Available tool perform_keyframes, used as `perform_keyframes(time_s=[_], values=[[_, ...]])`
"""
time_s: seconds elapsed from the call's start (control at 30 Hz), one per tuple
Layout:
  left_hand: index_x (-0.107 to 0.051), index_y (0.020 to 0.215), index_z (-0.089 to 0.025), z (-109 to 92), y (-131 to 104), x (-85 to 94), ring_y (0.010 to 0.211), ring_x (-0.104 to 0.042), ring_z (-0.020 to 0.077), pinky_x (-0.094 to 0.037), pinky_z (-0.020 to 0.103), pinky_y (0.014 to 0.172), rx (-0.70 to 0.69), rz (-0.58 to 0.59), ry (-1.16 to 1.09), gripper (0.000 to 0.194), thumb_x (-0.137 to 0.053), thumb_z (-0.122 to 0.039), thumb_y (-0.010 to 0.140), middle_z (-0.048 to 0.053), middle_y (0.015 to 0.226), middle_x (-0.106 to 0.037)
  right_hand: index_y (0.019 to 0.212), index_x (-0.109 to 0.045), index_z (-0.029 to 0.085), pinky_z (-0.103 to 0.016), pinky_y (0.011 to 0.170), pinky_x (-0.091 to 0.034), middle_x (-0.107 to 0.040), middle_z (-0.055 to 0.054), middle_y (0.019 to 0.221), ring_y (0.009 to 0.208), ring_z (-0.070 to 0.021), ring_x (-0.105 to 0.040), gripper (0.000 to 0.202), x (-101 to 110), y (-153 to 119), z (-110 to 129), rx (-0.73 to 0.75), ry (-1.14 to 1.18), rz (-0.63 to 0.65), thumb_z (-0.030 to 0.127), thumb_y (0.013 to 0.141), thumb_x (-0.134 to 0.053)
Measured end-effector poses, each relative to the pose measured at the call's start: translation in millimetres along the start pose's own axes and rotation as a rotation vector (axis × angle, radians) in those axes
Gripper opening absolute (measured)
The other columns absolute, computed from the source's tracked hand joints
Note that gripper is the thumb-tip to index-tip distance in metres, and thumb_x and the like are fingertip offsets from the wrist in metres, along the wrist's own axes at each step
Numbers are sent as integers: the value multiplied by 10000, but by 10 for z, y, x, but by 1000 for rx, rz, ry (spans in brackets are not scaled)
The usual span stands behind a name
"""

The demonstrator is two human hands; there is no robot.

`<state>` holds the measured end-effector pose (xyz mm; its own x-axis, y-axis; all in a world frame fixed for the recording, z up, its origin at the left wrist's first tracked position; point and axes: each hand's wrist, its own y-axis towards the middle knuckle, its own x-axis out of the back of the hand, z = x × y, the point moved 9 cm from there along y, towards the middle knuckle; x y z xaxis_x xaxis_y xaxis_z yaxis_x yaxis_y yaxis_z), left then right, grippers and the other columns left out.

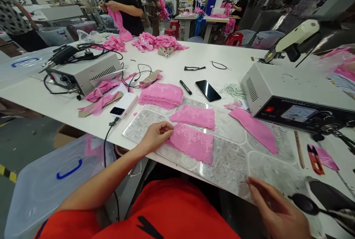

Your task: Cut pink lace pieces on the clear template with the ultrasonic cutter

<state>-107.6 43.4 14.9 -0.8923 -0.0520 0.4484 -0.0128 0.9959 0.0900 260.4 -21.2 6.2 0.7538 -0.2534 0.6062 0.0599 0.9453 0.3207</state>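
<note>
A pink lace piece lies flat at the near edge of a grey marble-patterned mat. My left hand is closed, thumb and forefinger pinching the left edge of this lace. Just behind it is a second pink lace piece, with a neat stack of pink lace pieces further to the back left. My right hand is over the mat's near right part, its fingers stretched forward and thumb slightly apart, with nothing visible in it. A long pink fabric strip rests on the mat's right side.
Grey machine boxes stand at left and right. A phone, a marker, orange-handled snips and a wooden stick lie about. A lidded plastic bin stands at lower left. Other people are beyond the table.
</note>
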Motion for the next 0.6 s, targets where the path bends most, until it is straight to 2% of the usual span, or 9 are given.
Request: perform_keyframes(time_s=[0.1,0.2,0.37,0.47,0.6], values=[[-665,849,-143,112,-105,101,630,-609,125,-471,214,582,28,-56,47,204,-571,-321,825,26,711,-668,919,-728,242,-266,636,-612,-747,-36,843,671,-162,-707,130,-443,105,588,311,29,86,303,835,-651],[-680,858,-153,156,-127,150,635,-586,124,-444,215,589,21,-83,108,195,-562,-307,836,13,700,-659,1008,-698,251,-300,721,-620,-722,-48,910,809,-176,-711,173,-773,186,905,504,-19,171,231,861,-608],[-688,872,-163,206,-136,214,601,-552,114,-432,214,587,-14,-98,207,174,-540,-252,852,-5,685,-642,1070,-660,259,-328,752,-614,-680,-56,951,875,-187,-680,225,-1050,228,1015,608,-79,273,205,856,-617],[-690,878,-166,238,-140,244,605,-540,112,-442,220,610,-39,-100,273,170,-528,-214,860,-3,699,-638,1089,-644,254,-328,752,-611,-664,-63,967,888,-191,-670,243,-1106,199,1044,636,-83,292,208,851,-629],[-700,917,-171,225,-186,296,673,-561,127,-478,251,672,-102,-71,337,202,-504,-214,892,36,831,-658,1097,-638,246,-322,733,-614,-660,-66,963,867,-188,-672,252,-1121,195,1069,652,-83,286,209,848,-629]])
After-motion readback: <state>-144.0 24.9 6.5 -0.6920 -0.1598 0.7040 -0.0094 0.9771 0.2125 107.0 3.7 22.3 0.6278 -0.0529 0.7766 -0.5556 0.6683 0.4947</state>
